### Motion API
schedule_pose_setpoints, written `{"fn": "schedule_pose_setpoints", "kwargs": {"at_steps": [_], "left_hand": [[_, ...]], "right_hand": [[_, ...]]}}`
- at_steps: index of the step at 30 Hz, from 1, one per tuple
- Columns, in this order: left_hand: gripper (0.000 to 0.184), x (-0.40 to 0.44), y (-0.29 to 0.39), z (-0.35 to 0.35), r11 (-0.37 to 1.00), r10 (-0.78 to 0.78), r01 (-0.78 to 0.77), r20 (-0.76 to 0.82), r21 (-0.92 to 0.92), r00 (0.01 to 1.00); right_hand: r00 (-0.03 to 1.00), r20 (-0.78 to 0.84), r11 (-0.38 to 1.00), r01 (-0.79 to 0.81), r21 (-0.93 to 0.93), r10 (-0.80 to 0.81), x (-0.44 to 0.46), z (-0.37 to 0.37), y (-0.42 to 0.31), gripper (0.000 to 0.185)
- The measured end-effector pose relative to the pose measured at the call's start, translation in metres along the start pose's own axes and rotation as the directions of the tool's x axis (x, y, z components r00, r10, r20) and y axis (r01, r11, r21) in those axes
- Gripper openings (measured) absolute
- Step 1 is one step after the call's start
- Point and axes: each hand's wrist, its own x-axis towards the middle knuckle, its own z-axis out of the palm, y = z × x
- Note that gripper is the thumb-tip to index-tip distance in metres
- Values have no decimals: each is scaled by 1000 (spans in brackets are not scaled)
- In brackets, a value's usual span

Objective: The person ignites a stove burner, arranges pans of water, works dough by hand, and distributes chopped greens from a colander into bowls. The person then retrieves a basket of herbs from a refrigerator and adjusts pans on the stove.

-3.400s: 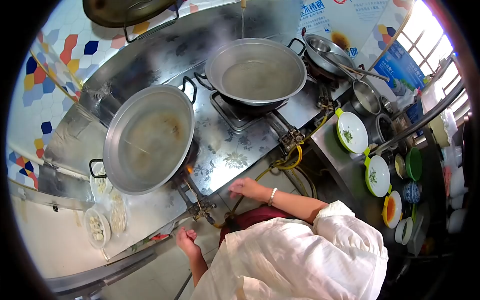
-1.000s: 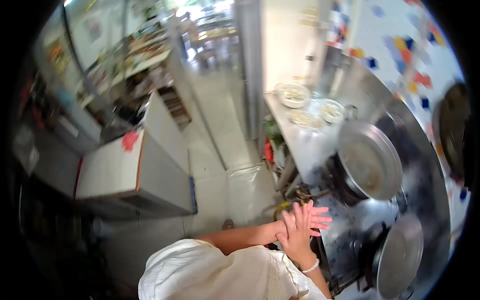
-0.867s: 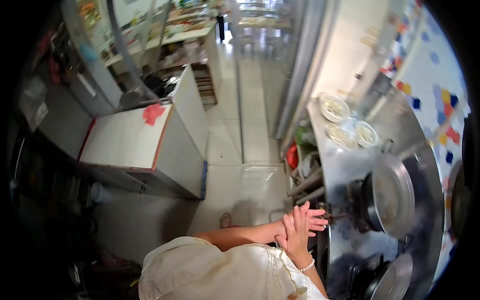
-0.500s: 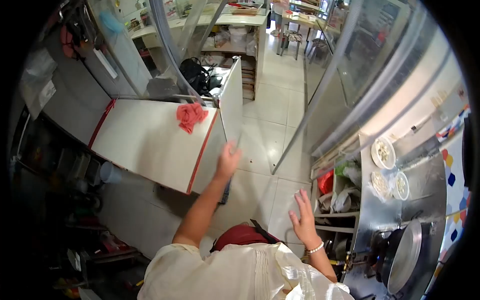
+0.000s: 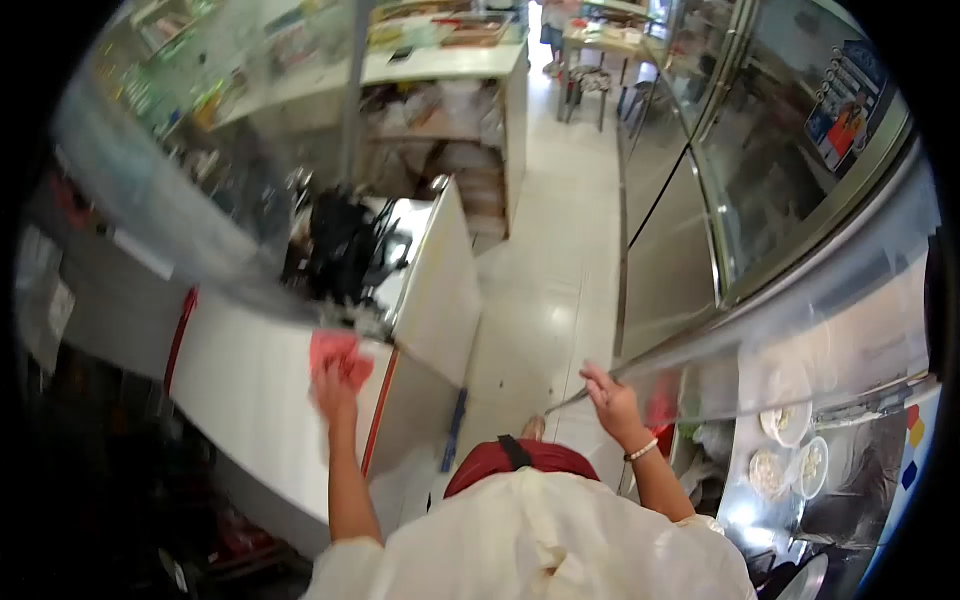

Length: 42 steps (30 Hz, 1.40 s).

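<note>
A crumpled pinkish-red cloth (image 5: 345,357) lies near the far right corner of a white tabletop with red edging (image 5: 250,370). My left hand (image 5: 334,392) is on its near side, with the fingers gripping into the fabric; motion blurs the fingertips. My right hand (image 5: 612,405), with a beaded bracelet at the wrist, hovers over the floor beside a clear plastic curtain strip (image 5: 700,345). Nothing is in its fingers, which are partly spread.
Black straps or a bag (image 5: 345,240) sit on a cabinet beyond the table. A tiled aisle (image 5: 550,270) runs ahead between counters and a glass-fronted unit (image 5: 690,240). At right, bowls of food (image 5: 812,468) stand on a metal counter near a pan (image 5: 805,578). Clear strips hang at both sides.
I have come closer to the doorway and the curtain strips. My left hand has moved left from above the floor onto the cloth and grips it. My right hand has moved forward beside the curtain.
</note>
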Motion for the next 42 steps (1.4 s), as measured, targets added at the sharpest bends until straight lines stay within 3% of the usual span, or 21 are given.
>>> {"fn": "schedule_pose_setpoints", "kwargs": {"at_steps": [2, 4, 5, 6, 7, 8, 12, 14, 17, 19, 20, 21, 23, 25, 27, 29, 31, 35, 38, 40, 42], "left_hand": [[46, -10, 37, -29, 912, -194, 119, 158, 392, 968], [34, -6, 70, -42, 829, -143, 8, 199, 558, 970], [22, 0, 74, -34, 861, -103, -18, 210, 507, 972], [20, 0, 106, -26, 976, 76, -76, 6, 202, 997], [19, 2, 139, -18, 990, 12, -24, 88, 140, 996], [16, 7, 151, 12, 996, 18, -7, 125, -94, 992], [19, 63, 284, 119, 848, 359, -90, 441, -523, 822], [20, 111, 349, 159, 719, 686, -535, 334, -443, 646], [21, 197, 418, 213, 681, 729, -520, 411, -515, 547], [21, 252, 468, 237, 620, 782, -555, 376, -554, 498], [21, 279, 494, 248, 571, 819, -577, 355, -584, 452], [17, 302, 518, 268, 547, 833, -553, 342, -628, 436], [11, 334, 575, 279, 471, 881, -615, 305, -632, 361], [9, 358, 619, 305, 394, 917, -552, 275, -735, 288], [10, 375, 658, 335, 329, 940, -478, 233, -814, 249], [15, 384, 687, 360, 225, 974, -504, 173, -834, 149], [17, 396, 712, 386, 249, 968, -475, 237, -844, 86], [24, 443, 769, 424, 124, 979, -561, 193, -818, -64], [24, 498, 791, 429, 168, 949, -671, 304, -722, -90], [22, 527, 805, 432, 373, 902, -674, 420, -638, 101], [21, 549, 837, 451, 380, 900, -642, 427, -666, 91]], "right_hand": [[999, -47, 998, -24, -62, 21, 39, -6, 18, 29], [994, -75, 988, -88, -124, 79, 72, -22, 23, 28], [991, -99, 984, -101, -144, 87, 88, -30, 32, 28], [983, -167, 984, -102, -146, 77, 104, -37, 42, 28], [970, -230, 984, -107, -144, 71, 120, -42, 52, 29], [958, -272, 971, -146, -189, 91, 137, -49, 59, 29], [879, -439, 956, -264, -128, 184, 194, -65, 85, 32], [845, -479, 918, -357, -174, 238, 218, -66, 107, 34], [811, -517, 889, -418, -185, 273, 246, -58, 142, 41], [638, -617, 809, -588, -3, 461, 265, -57, 160, 42], [549, -552, 745, -629, 221, 627, 274, -64, 166, 44], [500, -563, 711, -660, 244, 658, 284, -68, 171, 44], [221, -448, 431, -785, 446, 866, 306, -73, 189, 46], [194, -469, 436, -755, 490, 862, 334, -75, 204, 46], [332, -414, 492, -783, 380, 848, 391, -89, 212, 44], [345, -383, 497, -751, 435, 857, 447, -98, 222, 43], [485, -408, 626, -685, 373, 774, 503, -118, 243, 42], [565, -393, 688, -589, 423, 726, 628, -171, 265, 41], [676, -391, 769, -447, 457, 625, 706, -195, 268, 42], [755, -415, 853, -374, 365, 508, 749, -209, 263, 42], [775, -442, 890, -356, 284, 451, 796, -242, 254, 42]]}}
